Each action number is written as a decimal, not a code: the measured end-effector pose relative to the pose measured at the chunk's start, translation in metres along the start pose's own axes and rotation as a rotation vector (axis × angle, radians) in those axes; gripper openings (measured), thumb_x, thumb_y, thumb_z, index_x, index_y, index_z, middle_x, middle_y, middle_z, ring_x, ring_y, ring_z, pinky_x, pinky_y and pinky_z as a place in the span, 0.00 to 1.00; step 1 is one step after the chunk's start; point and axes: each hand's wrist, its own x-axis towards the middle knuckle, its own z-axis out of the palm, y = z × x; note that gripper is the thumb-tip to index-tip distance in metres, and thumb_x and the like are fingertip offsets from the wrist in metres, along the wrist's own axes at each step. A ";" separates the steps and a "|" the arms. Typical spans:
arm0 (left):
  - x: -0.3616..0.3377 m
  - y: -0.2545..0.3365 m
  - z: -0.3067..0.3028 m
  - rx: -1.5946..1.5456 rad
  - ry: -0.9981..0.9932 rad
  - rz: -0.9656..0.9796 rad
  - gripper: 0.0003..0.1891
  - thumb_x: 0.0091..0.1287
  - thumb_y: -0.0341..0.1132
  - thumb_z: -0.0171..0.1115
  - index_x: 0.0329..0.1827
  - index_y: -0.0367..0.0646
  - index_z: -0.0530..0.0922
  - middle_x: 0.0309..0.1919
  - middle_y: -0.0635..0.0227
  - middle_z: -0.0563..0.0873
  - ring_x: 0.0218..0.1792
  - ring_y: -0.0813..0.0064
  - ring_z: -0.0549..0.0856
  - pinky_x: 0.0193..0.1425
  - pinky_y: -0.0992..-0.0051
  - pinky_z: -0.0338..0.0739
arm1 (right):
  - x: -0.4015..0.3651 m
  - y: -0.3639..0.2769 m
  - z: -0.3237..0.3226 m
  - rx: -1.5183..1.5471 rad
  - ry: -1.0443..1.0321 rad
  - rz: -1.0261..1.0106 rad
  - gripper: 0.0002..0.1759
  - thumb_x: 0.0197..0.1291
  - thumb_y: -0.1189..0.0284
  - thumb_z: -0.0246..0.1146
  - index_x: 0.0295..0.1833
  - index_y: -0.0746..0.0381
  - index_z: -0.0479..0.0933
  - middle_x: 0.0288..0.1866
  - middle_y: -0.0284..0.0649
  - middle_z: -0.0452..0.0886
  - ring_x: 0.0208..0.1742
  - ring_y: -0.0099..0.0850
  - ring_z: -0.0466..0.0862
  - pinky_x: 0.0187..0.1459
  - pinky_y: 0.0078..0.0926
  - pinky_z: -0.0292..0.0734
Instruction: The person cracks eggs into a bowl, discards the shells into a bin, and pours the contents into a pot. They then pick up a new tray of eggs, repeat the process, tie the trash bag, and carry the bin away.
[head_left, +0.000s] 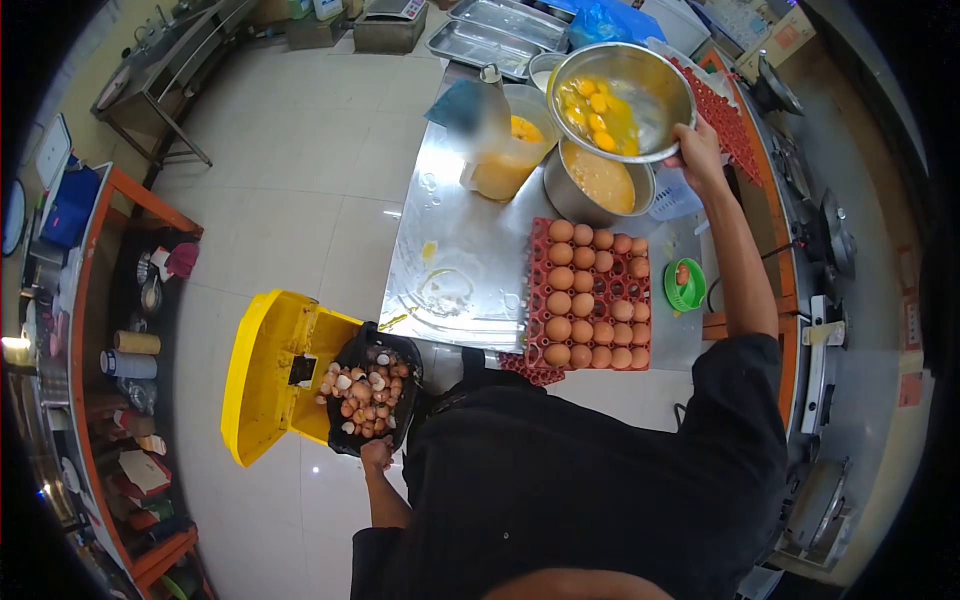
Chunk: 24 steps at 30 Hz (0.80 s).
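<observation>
Egg tray [602,284], red and partly filled with brown eggs [558,278], lies on the steel table [468,250] in front of the person, with bare cups showing mostly around its middle columns. Beyond the tray's far edge, the right hand [697,155] holds up a steel bowl [660,98], its fingers and thumb grasping the rim on the near right side. Several yolks [600,105] and loose white have pooled toward the left side of the bowl, which looks tilted that way. Below the bowl, just past the tray, stands a steel pot [572,192] with a pale orange mixture [600,178]; whether bowl and pot touch cannot be told. Left of the pot and beyond the tray, a clear container [500,182] holds yellow-orange liquid, partly behind a blurred patch. Right of the tray sits a green basket [685,299] with something brownish inside. Well left of the tray and nearer the person, a yellow bin [260,380] gapes open, its black liner [402,345] heaped with cracked shells [365,395]. There the left hand [377,455] is at the liner's near edge, fingers curled; whether they grip it cannot be told.
</observation>
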 end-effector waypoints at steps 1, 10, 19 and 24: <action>-0.002 0.000 -0.002 0.006 -0.003 0.000 0.15 0.62 0.42 0.63 0.23 0.41 0.79 0.14 0.69 0.77 0.13 0.74 0.76 0.14 0.73 0.66 | 0.006 0.002 0.007 0.007 0.016 -0.021 0.24 0.53 0.81 0.51 0.58 0.68 0.72 0.35 0.43 0.81 0.22 0.26 0.82 0.15 0.19 0.80; -0.061 0.027 -0.003 0.240 0.046 -0.003 0.15 0.63 0.42 0.62 0.23 0.40 0.79 0.13 0.70 0.74 0.12 0.76 0.74 0.13 0.76 0.64 | 0.042 -0.005 0.060 -0.703 0.240 -0.523 0.29 0.57 0.76 0.52 0.67 0.60 0.66 0.32 0.53 0.84 0.21 0.38 0.85 0.25 0.33 0.82; -0.087 0.031 0.007 0.200 0.075 -0.068 0.12 0.64 0.40 0.61 0.33 0.38 0.82 0.12 0.71 0.73 0.12 0.77 0.72 0.13 0.76 0.62 | 0.006 0.016 0.091 -0.818 0.232 -0.969 0.36 0.55 0.80 0.54 0.72 0.55 0.61 0.35 0.53 0.83 0.23 0.39 0.84 0.26 0.35 0.78; -0.070 0.009 -0.007 0.332 0.026 0.097 0.13 0.64 0.41 0.61 0.34 0.38 0.82 0.13 0.70 0.75 0.13 0.75 0.74 0.14 0.75 0.63 | -0.058 0.053 0.093 -0.524 0.491 -0.896 0.35 0.53 0.84 0.55 0.71 0.63 0.62 0.39 0.48 0.83 0.25 0.32 0.84 0.27 0.31 0.79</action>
